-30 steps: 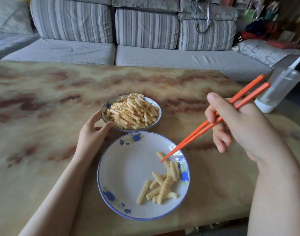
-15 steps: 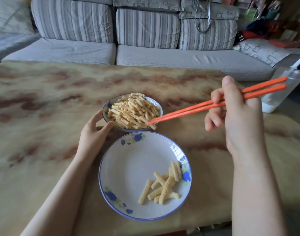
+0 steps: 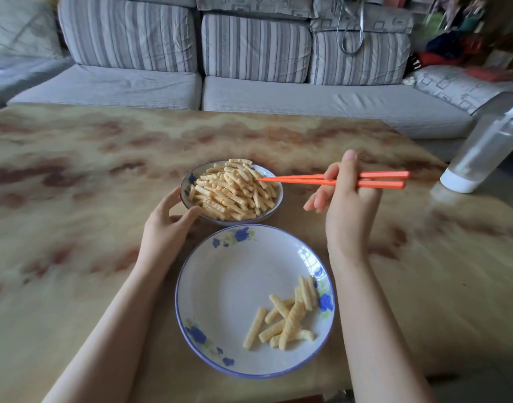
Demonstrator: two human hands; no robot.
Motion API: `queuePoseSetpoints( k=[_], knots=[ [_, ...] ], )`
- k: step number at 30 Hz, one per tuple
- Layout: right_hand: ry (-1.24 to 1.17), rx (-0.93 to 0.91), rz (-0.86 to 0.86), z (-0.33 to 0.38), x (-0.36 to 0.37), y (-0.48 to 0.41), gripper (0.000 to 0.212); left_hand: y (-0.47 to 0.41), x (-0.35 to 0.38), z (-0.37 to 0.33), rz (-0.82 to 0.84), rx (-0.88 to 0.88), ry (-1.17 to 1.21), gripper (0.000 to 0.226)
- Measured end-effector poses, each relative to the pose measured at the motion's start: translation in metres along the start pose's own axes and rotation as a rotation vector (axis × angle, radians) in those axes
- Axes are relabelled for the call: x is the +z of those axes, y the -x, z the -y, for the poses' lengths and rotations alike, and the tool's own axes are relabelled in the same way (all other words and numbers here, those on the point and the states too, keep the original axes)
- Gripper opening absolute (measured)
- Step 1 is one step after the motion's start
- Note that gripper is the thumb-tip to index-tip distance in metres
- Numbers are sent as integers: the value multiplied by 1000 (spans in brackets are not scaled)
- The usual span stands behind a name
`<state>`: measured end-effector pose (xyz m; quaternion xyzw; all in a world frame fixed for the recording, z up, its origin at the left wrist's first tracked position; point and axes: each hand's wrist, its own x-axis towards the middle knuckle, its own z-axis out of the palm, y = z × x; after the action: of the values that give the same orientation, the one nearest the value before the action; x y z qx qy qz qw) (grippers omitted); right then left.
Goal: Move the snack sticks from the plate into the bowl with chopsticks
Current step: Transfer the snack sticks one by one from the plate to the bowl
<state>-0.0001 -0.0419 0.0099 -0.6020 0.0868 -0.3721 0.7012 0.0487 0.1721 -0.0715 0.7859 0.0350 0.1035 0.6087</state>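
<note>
**Two bare arms, two bare hands**

Only the arms of the person are in view. The left forearm [image 3: 118, 330] and the right forearm [image 3: 377, 330] are both bare from the wrist down to the lower edge of the picture, slim and smooth. The left hand [image 3: 165, 237] and the right hand [image 3: 348, 210] are bare too, with long, slender fingers. The nail on the right thumb [image 3: 350, 156] seems short and plain, but the picture is a little soft there.
</note>
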Motion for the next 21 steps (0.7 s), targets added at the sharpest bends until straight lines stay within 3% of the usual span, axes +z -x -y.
queuePoseSetpoints(
  k=[16,21],
  knots=[
    [-7,11,75,16,-18,-9,44,1,1,-2,-5,8,0,44],
    [-8,116,379,40,-43,-15,42,0,0,-1,2,15,-11,45]
  ],
)
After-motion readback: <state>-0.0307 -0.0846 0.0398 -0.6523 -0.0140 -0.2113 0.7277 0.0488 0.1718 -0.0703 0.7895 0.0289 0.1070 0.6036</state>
